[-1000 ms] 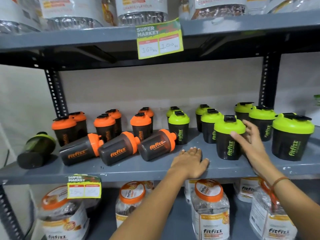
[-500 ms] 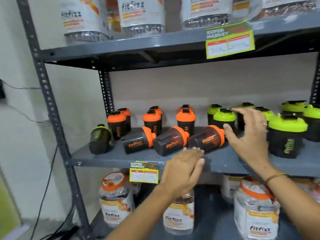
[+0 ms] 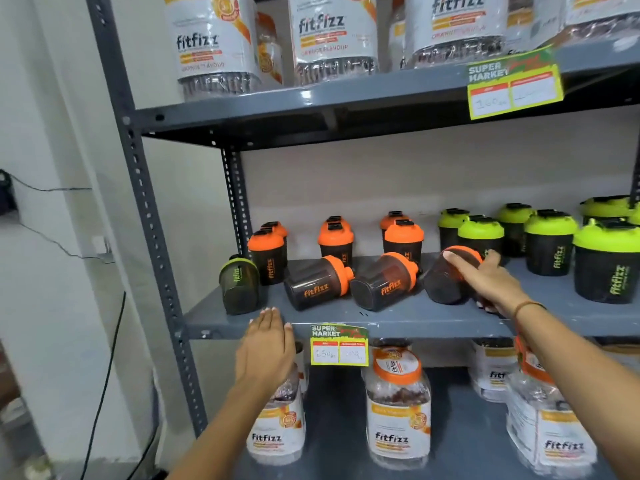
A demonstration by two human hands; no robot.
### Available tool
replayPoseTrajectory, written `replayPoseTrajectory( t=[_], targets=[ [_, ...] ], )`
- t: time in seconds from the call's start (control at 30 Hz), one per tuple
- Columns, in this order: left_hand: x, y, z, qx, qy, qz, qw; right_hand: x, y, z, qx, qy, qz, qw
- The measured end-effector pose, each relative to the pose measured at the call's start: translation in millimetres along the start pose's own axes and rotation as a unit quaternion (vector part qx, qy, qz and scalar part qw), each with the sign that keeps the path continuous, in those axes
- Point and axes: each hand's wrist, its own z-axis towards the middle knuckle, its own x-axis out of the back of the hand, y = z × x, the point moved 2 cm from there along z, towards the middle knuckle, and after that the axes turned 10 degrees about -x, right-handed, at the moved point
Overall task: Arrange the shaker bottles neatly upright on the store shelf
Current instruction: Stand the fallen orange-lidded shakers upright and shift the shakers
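Observation:
On the grey middle shelf [image 3: 346, 322] three orange-lidded shaker bottles lie on their sides. My right hand [image 3: 485, 277] is closed around the rightmost one [image 3: 441, 284]. The other two lie to its left: the middle one [image 3: 382, 284] and the left one [image 3: 317, 284]. A green-lidded shaker [image 3: 238, 284] lies tipped at the shelf's left end. Behind them stand upright orange-lidded shakers [image 3: 403, 242], and upright green-lidded shakers [image 3: 549, 245] fill the right side. My left hand [image 3: 266, 348] hovers flat and empty just below the shelf's front edge.
A price tag [image 3: 338, 344] hangs on the shelf edge. Large Fitfizz jars [image 3: 398, 407] stand on the shelf below and on the top shelf [image 3: 332, 39]. The grey rack upright [image 3: 152, 237] and a white wall with cables are at left.
The view has swung left. My right hand left the green shakers and took hold of the rightmost lying orange shaker. My left hand shifted left along the shelf front.

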Motion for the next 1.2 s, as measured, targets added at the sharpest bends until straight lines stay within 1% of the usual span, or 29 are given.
replayPoseTrajectory(
  t=[0.17, 0.4, 0.5, 0.57, 0.63, 0.7, 0.73, 0.77, 0.83, 0.9, 1.2],
  targets=[
    [2, -11, 17, -0.015, -0.029, 0.037, 0.999, -7, -9, 10, -0.058, -0.046, 0.021, 0.997],
    [-2, -19, 33, -0.042, -0.084, 0.028, 0.995, -15, -15, 24, -0.117, -0.073, 0.088, 0.987],
    [-2, -21, 35, -0.049, -0.091, 0.024, 0.994, -14, -13, 27, -0.117, -0.085, 0.117, 0.983],
    [-2, -22, 34, -0.053, -0.091, 0.022, 0.994, -11, -12, 23, -0.105, -0.081, 0.124, 0.983],
    [-2, -21, 33, -0.055, -0.09, 0.02, 0.994, -8, -14, 15, -0.084, -0.073, 0.165, 0.98],
    [-3, -22, 33, -0.055, -0.089, 0.02, 0.994, -6, -17, 4, -0.06, -0.047, 0.216, 0.973],
    [-3, -22, 33, -0.056, -0.088, 0.02, 0.994, -6, -19, -2, -0.044, -0.02, 0.224, 0.973],
    [-3, -22, 33, -0.057, -0.086, 0.021, 0.994, -6, -21, -8, -0.024, 0.017, 0.208, 0.978],
    [-3, -22, 34, -0.058, -0.084, 0.022, 0.995, -7, -21, -21, 0.015, 0.095, 0.128, 0.987],
    [-4, -22, 34, -0.059, -0.082, 0.024, 0.995, -13, -19, -33, 0.037, 0.14, 0.071, 0.987],
    [-9, -26, 34, -0.059, -0.073, 0.027, 0.995, -43, 2, -68, 0.081, 0.185, 0.05, 0.978]
  ],
)
